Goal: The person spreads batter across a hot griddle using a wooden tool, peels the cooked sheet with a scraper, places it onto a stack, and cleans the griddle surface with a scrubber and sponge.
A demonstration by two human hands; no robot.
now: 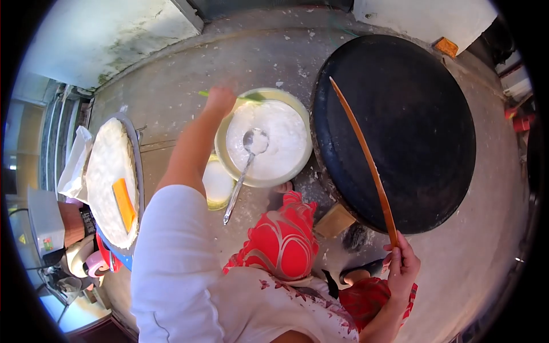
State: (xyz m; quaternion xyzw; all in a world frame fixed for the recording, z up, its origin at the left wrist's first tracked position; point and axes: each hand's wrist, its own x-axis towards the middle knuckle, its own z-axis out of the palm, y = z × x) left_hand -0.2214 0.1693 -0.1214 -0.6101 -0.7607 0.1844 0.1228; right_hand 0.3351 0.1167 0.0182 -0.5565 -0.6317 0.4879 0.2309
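Reaching over the left rim of a big bowl (306, 166) of white batter (280, 128), my left hand (222, 100) is closed on a thin green tool (251, 100), whose end lies by the bowl's back rim. A metal ladle (247, 166) rests in the batter, its handle over the front rim. My right hand (402, 260) grips the lower end of a long, narrow wooden blade (366, 151). That blade extends up across the round black griddle (423, 131).
Left of me stands a round stack of pale flatbreads (108, 166) with an orange scraper (123, 206) on top. A smaller yellowish container (217, 184) sits beside the bowl. A wooden block (335, 221) is below the griddle's edge.
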